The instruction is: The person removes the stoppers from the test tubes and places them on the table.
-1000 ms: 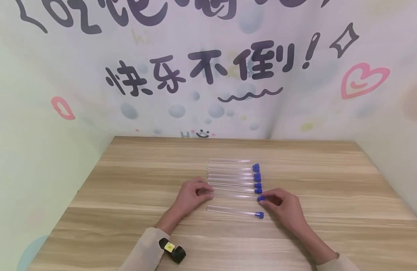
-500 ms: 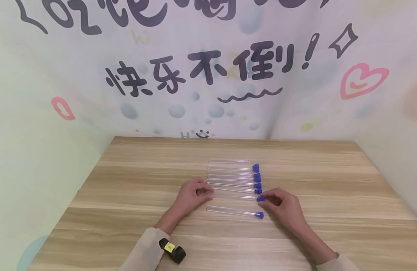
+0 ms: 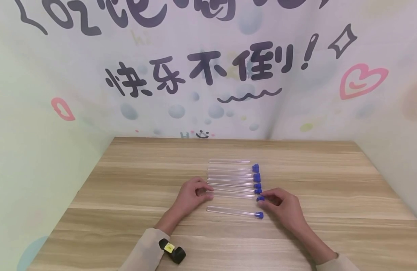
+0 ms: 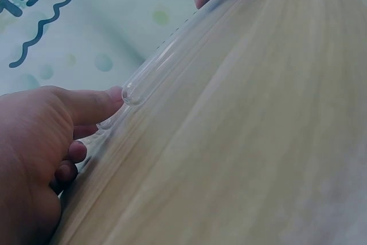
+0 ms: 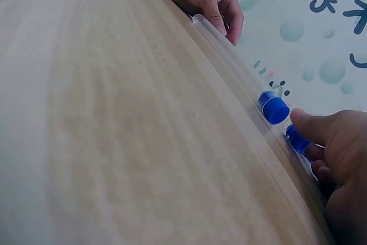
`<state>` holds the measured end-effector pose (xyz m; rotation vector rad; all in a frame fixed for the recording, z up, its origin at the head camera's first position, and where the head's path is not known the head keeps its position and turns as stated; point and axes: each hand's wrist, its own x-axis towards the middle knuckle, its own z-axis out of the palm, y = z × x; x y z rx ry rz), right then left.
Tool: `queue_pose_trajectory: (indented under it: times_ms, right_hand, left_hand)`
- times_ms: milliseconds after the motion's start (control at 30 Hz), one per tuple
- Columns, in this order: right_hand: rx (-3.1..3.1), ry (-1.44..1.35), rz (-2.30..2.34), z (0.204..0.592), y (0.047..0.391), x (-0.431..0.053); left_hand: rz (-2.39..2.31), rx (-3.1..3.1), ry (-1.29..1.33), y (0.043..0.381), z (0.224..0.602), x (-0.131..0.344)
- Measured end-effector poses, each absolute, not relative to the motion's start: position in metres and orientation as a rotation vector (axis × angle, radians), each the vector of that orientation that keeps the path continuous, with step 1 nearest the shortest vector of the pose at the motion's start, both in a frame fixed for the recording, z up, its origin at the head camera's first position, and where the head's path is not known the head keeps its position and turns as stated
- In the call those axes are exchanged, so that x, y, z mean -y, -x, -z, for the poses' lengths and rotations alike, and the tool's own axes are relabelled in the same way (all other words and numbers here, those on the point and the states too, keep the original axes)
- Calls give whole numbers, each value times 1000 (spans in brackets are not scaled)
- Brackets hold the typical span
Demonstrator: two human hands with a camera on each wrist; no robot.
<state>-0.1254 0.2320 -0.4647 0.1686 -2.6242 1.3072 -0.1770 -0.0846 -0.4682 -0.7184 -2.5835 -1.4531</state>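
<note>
My left hand (image 3: 191, 196) pinches the rounded end of a clear test tube (image 3: 230, 194) lying on the table. At the tube's other end, my right hand (image 3: 287, 209) pinches a blue cap (image 3: 261, 198) between thumb and fingers. In the head view a narrow gap shows between this cap and the tube's open end. Closer to me lies a separate test tube (image 3: 230, 211) with its blue cap (image 5: 273, 107) on. In the left wrist view this nearer tube (image 4: 183, 38) partly hides the one my left hand pinches.
Beyond my hands, several more test tubes (image 3: 229, 175) lie side by side, with blue caps (image 3: 257, 177) at their right ends. The farthest tube (image 3: 229, 161) shows no cap. The wood-grain table (image 3: 330, 180) meets a printed cloth backdrop (image 3: 154, 124) behind.
The pinched tube's open end has shifted slightly left, and the gap to the cap looks a little wider. Both hands stay almost in place.
</note>
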Motion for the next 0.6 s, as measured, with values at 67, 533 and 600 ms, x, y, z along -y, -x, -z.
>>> queue_pose_trajectory:
  times_ms: [67, 533, 600]
  right_hand:
    - [2620, -135, -1313, 465, 125, -232]
    - [2565, -84, -1362, 464, 124, -234]
    - [2563, -80, -1352, 464, 124, -234]
  left_hand:
    - [1461, 2586, 711, 177, 468, 85]
    - [1491, 2558, 710, 176, 469, 85]
    - [1506, 2551, 696, 176, 468, 84]
